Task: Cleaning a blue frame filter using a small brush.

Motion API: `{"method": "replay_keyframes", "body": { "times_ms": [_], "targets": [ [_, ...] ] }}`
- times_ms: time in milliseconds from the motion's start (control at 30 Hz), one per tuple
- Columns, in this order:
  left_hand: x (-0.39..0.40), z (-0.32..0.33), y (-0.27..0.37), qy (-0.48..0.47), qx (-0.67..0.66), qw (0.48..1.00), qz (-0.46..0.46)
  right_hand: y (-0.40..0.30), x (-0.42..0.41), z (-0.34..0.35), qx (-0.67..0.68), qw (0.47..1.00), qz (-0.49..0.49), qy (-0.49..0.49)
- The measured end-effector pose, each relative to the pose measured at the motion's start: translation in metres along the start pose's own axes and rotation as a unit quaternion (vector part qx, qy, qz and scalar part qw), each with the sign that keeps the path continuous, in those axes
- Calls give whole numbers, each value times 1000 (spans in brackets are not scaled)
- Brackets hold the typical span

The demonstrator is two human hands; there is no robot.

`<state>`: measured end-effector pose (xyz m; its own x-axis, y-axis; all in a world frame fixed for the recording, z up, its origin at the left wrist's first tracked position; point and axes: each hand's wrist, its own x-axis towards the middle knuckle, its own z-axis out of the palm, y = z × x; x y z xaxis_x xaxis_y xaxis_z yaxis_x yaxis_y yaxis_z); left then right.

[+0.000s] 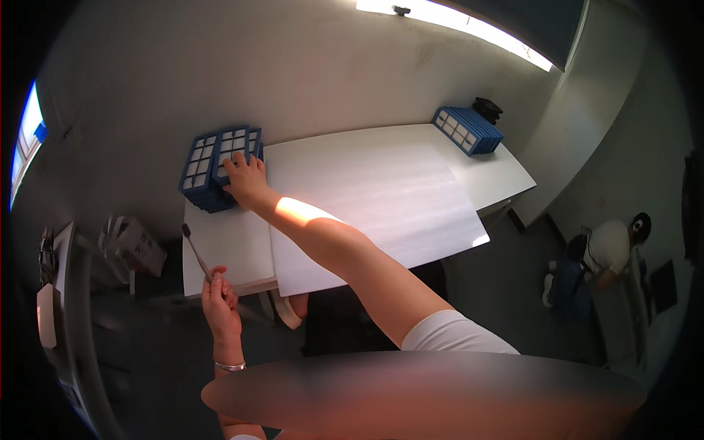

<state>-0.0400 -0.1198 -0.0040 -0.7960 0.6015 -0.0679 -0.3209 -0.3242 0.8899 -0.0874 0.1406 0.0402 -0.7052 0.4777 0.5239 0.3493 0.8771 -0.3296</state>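
My left hand (221, 300) holds a toothbrush-like brush (197, 254) by its handle, with the dark bristle head pointing up and away over the table's left end. My right hand (247, 179) reaches across to a stack of blue-framed filters (199, 162) with white gridded faces. Its spread fingers lie over the top face of one filter (232, 144), and the thumb is near that filter's lower edge. Whether the fingers grip the filter or only rest on it is not clear. The hand covers part of the stack's right side.
A white sheet (363, 220) covers the middle of the white table (220, 247) and overhangs its front edge. Another row of blue-framed filters (465, 131) stands at the far right, beside a black object (487, 110). A person (599, 258) bends at the right. A box (142, 247) stands left.
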Motion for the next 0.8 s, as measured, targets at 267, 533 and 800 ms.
{"method": "replay_keyframes", "body": {
  "times_ms": [267,533,800],
  "targets": [
    [-1,56,3,-62,49,997,-7,24,10,-38,179,983,30,27],
    [-7,68,-5,-54,199,978,12,114,-102,-163,566,812,145,-12],
    [17,135,-25,-150,206,967,22,188,-235,-227,733,629,232,-115]
  ]
}}
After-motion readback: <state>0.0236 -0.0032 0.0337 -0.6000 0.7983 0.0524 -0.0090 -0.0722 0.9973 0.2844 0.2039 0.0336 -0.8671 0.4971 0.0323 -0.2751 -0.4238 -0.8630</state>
